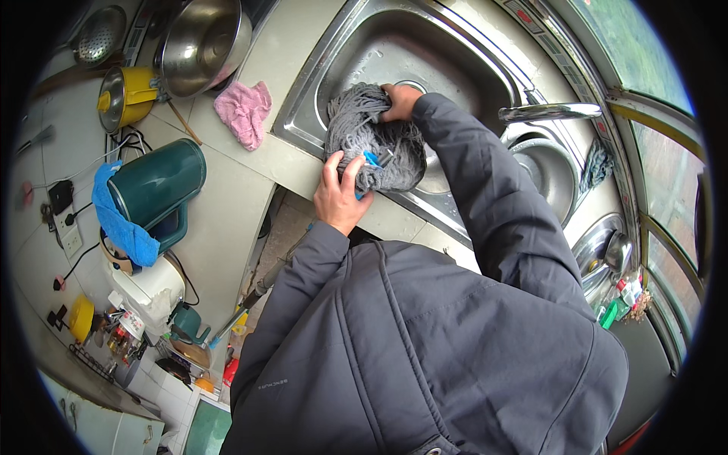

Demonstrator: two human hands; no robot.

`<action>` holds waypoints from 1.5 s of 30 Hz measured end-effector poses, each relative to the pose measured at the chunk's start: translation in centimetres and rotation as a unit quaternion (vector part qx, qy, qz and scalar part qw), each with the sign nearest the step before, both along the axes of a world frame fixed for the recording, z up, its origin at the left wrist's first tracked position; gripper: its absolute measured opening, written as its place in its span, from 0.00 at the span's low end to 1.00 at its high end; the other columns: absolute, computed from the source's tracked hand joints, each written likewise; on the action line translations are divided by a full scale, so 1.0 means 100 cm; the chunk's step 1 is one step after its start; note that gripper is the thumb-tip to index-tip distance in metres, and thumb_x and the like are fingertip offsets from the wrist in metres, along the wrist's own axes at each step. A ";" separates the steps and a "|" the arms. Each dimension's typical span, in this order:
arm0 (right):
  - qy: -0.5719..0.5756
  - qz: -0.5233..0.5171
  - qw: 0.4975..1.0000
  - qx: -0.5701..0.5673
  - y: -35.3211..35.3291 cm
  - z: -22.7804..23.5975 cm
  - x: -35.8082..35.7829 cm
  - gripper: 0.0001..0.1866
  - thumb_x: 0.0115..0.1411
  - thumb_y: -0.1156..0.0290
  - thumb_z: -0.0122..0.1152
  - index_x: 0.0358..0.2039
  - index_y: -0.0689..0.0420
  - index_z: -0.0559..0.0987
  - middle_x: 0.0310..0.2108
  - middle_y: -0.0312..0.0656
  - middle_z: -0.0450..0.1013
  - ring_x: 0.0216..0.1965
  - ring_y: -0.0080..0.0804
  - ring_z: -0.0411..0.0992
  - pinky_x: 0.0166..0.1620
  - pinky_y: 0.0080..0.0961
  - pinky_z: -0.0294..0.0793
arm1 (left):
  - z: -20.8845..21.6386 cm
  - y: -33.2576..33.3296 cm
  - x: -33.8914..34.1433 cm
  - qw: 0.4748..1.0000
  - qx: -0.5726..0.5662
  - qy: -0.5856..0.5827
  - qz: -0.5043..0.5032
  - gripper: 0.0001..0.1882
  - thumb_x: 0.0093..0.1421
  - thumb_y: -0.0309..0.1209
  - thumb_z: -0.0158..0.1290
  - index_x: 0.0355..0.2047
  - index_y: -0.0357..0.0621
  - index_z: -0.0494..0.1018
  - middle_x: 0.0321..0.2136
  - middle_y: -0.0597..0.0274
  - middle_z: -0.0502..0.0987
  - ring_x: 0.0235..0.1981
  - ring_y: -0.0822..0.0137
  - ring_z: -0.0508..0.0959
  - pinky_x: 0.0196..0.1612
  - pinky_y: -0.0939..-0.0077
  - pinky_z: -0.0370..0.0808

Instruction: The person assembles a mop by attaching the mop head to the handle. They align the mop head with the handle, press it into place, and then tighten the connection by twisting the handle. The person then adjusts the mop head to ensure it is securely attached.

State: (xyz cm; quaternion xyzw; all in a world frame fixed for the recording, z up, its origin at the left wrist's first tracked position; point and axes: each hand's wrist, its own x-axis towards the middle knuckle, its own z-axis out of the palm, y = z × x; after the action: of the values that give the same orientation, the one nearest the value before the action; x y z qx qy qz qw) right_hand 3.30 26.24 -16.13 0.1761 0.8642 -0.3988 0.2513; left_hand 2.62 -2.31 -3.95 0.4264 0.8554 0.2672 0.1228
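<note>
A grey string mop head [368,140] lies over the front edge of the steel sink [356,57], its strands bunched and a blue plastic part showing at the centre. My left hand [341,199] grips its near left side, fingers curled over the strands and thumb below. At the far right side, my right hand [400,103] is closed round some strands, with part of the fingers hidden among them. From beneath my left forearm a mop pole [262,288] slants down to the left; its join with the head is hidden.
A chrome faucet [550,112] reaches over the right side of the sink, near a steel basin [544,171]. On the left counter are a pink cloth [243,114], a large steel bowl [205,45], a yellow pot [125,97] and a green kettle [159,182] beside a blue cloth [121,208].
</note>
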 end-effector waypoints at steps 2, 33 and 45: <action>0.010 -0.031 0.996 -0.077 0.014 0.006 0.009 0.43 0.46 0.54 0.74 0.59 0.65 0.73 0.48 0.58 0.78 0.50 0.47 0.78 0.54 0.34 0.75 | 0.001 0.000 0.000 1.000 -0.003 -0.003 0.006 0.44 0.38 0.30 0.72 0.59 0.65 0.69 0.58 0.54 0.65 0.53 0.46 0.74 0.48 0.54 0.78; 0.140 -0.098 0.981 -0.091 -0.019 0.115 0.100 0.47 0.43 0.58 0.79 0.59 0.72 0.71 0.48 0.61 0.78 0.50 0.47 0.79 0.57 0.34 0.75 | 0.002 0.005 0.004 0.999 0.034 -0.020 -0.030 0.42 0.40 0.31 0.71 0.59 0.65 0.69 0.57 0.57 0.67 0.54 0.48 0.75 0.48 0.54 0.79; 0.185 -0.088 0.976 -0.078 -0.025 0.115 0.091 0.46 0.42 0.61 0.80 0.60 0.69 0.72 0.51 0.59 0.77 0.54 0.47 0.77 0.59 0.34 0.73 | 0.003 0.006 0.002 0.997 0.052 -0.025 -0.048 0.48 0.40 0.27 0.70 0.65 0.55 0.65 0.66 0.58 0.65 0.59 0.49 0.73 0.57 0.59 0.76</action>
State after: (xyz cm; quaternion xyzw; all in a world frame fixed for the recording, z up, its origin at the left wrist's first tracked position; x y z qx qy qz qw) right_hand 12.44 23.72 -4.59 0.1542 0.8431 -0.5113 0.0638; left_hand 2.86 -1.66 -3.69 0.4662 0.8156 0.3155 0.1342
